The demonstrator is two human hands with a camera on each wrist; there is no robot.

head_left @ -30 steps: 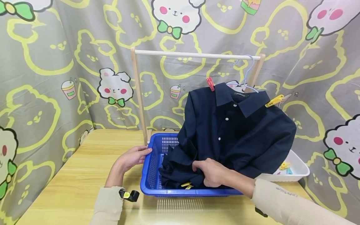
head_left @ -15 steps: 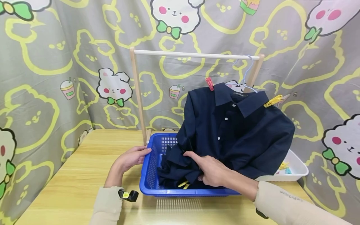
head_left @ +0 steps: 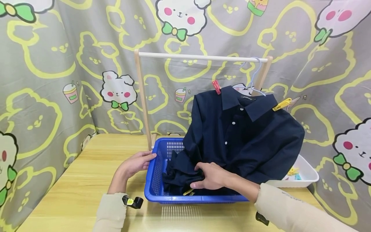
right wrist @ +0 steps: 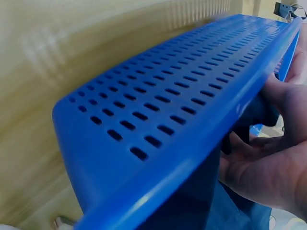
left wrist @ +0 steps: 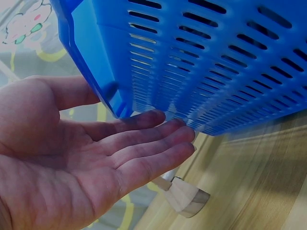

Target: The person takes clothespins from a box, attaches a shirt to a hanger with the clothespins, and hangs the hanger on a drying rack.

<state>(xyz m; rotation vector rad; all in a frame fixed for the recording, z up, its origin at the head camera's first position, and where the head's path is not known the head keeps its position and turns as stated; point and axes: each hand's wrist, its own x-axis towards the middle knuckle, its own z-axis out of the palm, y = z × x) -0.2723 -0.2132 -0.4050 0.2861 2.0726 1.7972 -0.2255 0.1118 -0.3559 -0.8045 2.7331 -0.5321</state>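
Note:
A navy shirt hangs on a pale blue wire hanger, with a red clothespin and a yellow clothespin at its shoulders. Its lower part and bunched dark cloth lie in a blue perforated basket. My left hand holds the basket's left rim, thumb over it and fingers below against the outer wall. Inside the basket, my right hand grips the dark cloth between thumb and fingers; the fingertips are partly hidden. A second yellow clothespin shows just beyond that thumb.
Behind the basket stands a rack with wooden posts and a white rail. A white tray with several coloured clothespins sits at the right, partly behind the shirt. A patterned curtain encloses the wooden table.
My right hand's extended index finger reached left over the cloth, then drew back, and thumb and fingers now close about the cloth. The clothespin in the basket is more covered. My left hand stays put.

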